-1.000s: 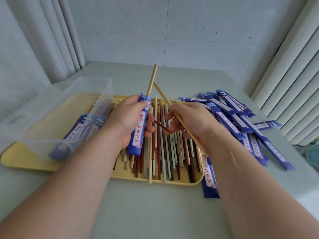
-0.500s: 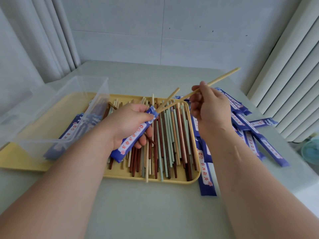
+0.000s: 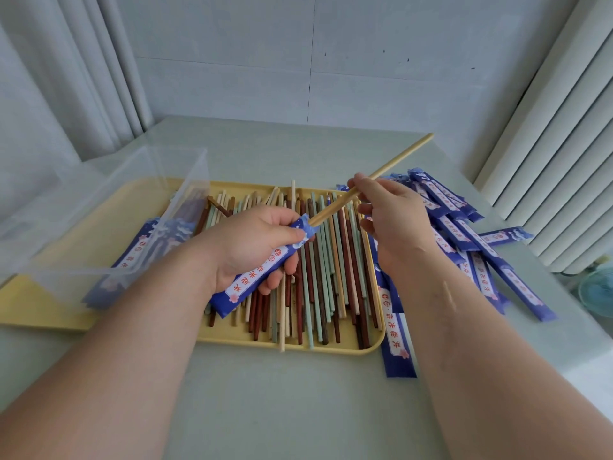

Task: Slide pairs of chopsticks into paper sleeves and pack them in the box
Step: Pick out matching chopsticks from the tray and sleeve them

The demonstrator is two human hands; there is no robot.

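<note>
My left hand [image 3: 247, 245] grips a blue paper sleeve [image 3: 262, 270] tilted over the yellow tray [image 3: 66, 307]. A tan chopstick [image 3: 398, 161] sticks out of the sleeve's upper mouth toward the far right, and my right hand [image 3: 391, 217] pinches it near its middle. Whether a second stick lies against it I cannot tell. Loose chopsticks [image 3: 318, 280] in brown, green, cream and tan fill the tray's right half. The clear plastic box [image 3: 99, 224] stands on the tray's left part with several filled sleeves inside.
A heap of blue sleeves [image 3: 471, 240] lies on the table right of the tray, one sleeve [image 3: 396, 340] near my right forearm. Curtains hang at left and right. A wall closes the table's far side.
My right hand rose from the tray with a tan chopstick and brought its tip to the sleeve's mouth; now the stick sits a little deeper. The left hand tilted the sleeve toward the right.
</note>
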